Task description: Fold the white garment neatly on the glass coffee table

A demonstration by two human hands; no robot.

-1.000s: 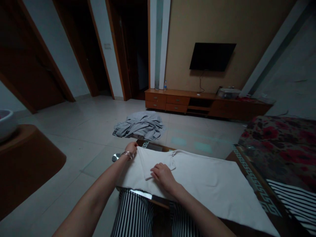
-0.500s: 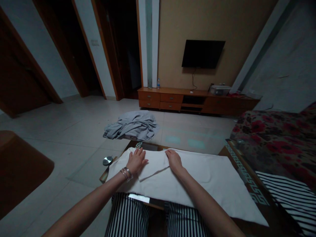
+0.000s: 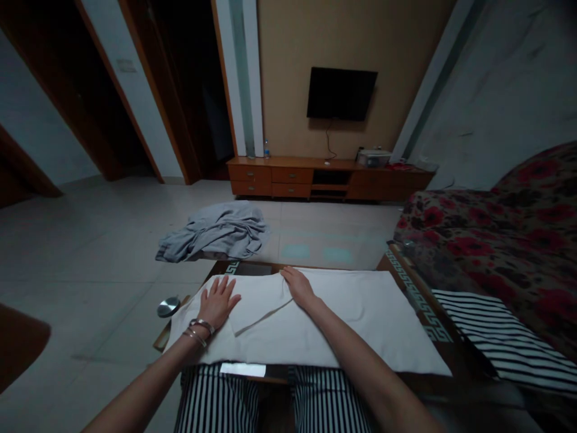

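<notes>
A white shirt (image 3: 347,325) lies spread over the low table, with a sleeve-like flap (image 3: 256,300) folded across it. My left hand (image 3: 216,305) rests palm down near the shirt's left end, its fingers spread, with bracelets on the wrist. At the far edge of the cloth, my right hand (image 3: 298,287) has its fingers together and bent at the flap's inner end, gripping the fabric there. My right thumb is hidden.
The table (image 3: 419,300) has a patterned border. A round metal object (image 3: 168,307) sits by its left corner. Grey cloth (image 3: 216,231) lies heaped beyond it. Striped fabric (image 3: 500,337) and a floral sofa (image 3: 487,228) are at right. A TV cabinet (image 3: 333,177) stands against the far wall.
The view has shifted right, so the scene sits further left. My left hand has slid a little left, away from the flap. My right hand stays at the flap's inner end.
</notes>
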